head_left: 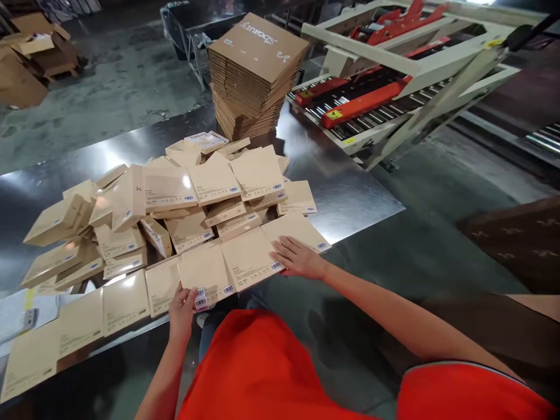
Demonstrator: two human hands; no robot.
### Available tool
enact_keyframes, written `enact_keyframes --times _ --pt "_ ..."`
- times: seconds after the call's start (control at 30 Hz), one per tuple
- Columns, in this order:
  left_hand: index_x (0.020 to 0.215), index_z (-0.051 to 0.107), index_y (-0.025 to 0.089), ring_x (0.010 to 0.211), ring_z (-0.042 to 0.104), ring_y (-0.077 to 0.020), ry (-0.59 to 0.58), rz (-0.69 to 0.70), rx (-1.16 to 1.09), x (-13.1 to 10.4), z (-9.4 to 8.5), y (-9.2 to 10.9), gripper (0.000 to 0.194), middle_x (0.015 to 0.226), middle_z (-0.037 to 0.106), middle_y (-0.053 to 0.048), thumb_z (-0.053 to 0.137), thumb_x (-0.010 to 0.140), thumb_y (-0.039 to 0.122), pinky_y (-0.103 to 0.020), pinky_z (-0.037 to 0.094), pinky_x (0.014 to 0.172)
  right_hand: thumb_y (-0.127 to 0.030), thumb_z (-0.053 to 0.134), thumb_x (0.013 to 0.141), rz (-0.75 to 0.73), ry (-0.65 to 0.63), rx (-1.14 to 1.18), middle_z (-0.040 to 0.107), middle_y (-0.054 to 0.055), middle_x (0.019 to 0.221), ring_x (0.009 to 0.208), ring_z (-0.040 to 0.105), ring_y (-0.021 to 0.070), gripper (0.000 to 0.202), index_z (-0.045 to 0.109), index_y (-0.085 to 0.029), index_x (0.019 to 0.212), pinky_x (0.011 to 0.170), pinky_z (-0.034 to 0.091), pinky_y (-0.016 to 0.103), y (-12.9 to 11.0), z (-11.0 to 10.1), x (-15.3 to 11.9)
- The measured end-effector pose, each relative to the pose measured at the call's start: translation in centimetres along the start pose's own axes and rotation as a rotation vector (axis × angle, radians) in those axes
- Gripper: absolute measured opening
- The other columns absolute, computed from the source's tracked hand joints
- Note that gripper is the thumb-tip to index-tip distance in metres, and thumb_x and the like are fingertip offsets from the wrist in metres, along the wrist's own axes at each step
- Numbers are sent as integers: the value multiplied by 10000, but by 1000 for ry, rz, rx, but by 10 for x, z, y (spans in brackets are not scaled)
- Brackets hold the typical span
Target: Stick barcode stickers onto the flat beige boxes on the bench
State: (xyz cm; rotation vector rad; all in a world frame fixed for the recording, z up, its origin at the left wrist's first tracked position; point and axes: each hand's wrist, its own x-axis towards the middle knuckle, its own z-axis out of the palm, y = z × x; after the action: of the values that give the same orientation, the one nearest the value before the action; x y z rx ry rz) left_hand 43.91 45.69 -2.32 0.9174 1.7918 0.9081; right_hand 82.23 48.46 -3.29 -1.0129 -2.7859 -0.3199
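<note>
Flat tan boxes lie in a row along the near edge of the steel table. My left hand [182, 306] is closed, its thumb and fingers pinching a small barcode label [200, 298] at the lower left corner of one flat box [207, 268]. My right hand [300, 258] lies flat with fingers stretched out, touching the right end of the neighbouring box [249, 256] and the front of the rightmost box [301, 230]. Boxes at this right end carry white barcode labels at their lower right corners. No such white label shows on the boxes farther left [126, 300].
Behind the row is a loose heap of similar boxes [170, 186] on the steel table [350, 198]. Folded cartons [258, 52] are stacked at the back. A roller conveyor machine [371, 87] stands to the right. Papers [39, 315] lie at the left.
</note>
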Motion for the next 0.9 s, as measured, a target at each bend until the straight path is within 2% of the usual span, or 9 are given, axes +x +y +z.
enact_keyframes --times 0.1,0.2,0.3,0.43,0.57,0.63,0.73,0.8,0.9 --pt "518 613 159 869 646 -250 14 -30 -6 -4 -9 2 439 984 653 -99 706 606 579 -317 553 580 -429 581 871 -53 85 0 601 234 1227 1229 499 347 516 572 -70 1242 984 459 524 -3 -17 4" --pt "534 652 178 967 633 -282 44 -43 -39 -6 -22 9 398 758 673 -77 754 551 562 -325 552 673 -393 563 890 -42 108 5 616 205 1224 1229 512 324 437 585 -123 1233 981 478 515 -9 -38 9" --pt "584 691 155 692 659 -241 14 -61 -108 -8 -35 26 412 603 656 -45 784 508 549 -332 542 575 -401 566 888 -16 144 12 610 168 1256 1264 488 312 412 586 -182 1237 986 493 499 -12 -65 14" --pt "601 689 144 602 630 -171 91 30 -253 -3 -56 72 356 694 701 -41 813 519 467 -283 522 539 -399 605 865 40 261 69 534 129 1365 1346 390 294 454 552 -240 1287 1054 444 493 4 -110 33" --pt "620 666 167 669 626 -140 202 227 -396 42 -78 137 307 749 697 2 803 535 428 -256 525 624 -454 601 854 130 407 -45 495 114 1406 1365 353 314 457 576 -246 1260 1078 394 517 55 -132 91" --pt "645 667 169 667 618 -131 229 314 -442 76 -82 165 323 734 688 11 791 531 444 -262 527 660 -458 593 857 194 370 -90 472 138 1422 1374 332 322 471 578 -214 1260 1096 346 526 84 -124 130" --pt "612 644 167 644 614 -125 229 367 -478 119 -72 190 313 670 671 8 793 522 428 -262 522 658 -434 627 834 273 122 -88 364 175 1487 1391 268 366 587 492 -190 1351 1102 223 611 111 -90 180" --pt "650 668 168 657 631 -147 193 369 -472 138 -57 195 304 689 688 -18 797 527 415 -278 524 645 -510 685 756 290 74 -81 383 172 1476 1346 298 448 720 455 -245 1384 1023 198 721 116 -61 199" --pt "656 684 160 687 650 -177 170 360 -434 158 -33 193 278 703 699 -43 798 553 391 -290 521 640 -581 701 696 298 21 -46 447 153 1436 1309 332 464 811 434 -277 1398 996 199 728 113 -20 209"
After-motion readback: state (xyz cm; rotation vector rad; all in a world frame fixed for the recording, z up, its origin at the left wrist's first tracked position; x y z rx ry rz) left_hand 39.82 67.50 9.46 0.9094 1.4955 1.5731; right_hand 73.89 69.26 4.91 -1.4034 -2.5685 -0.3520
